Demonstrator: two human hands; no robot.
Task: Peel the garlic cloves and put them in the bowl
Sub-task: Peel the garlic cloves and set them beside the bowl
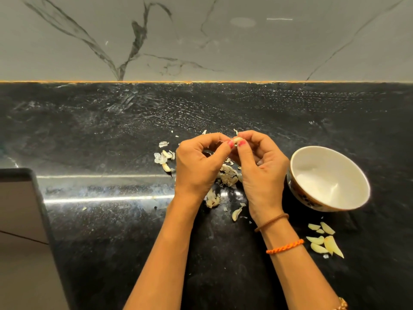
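Two forearms reach up from the near edge to one garlic clove (237, 139) held over the black tabletop (111, 135).

The left hand (199, 163) and right hand (260, 164) each pinch an end of it, thumbnails meeting, its long axis running across between them. The bowl (328, 179) sits just right of the right hand, the nearer one; peeled cloves (324, 241) lie below it, skins (228, 175) under the hands.

Home kitchen: black stone counter (111, 135), marble backsplash (201, 41).
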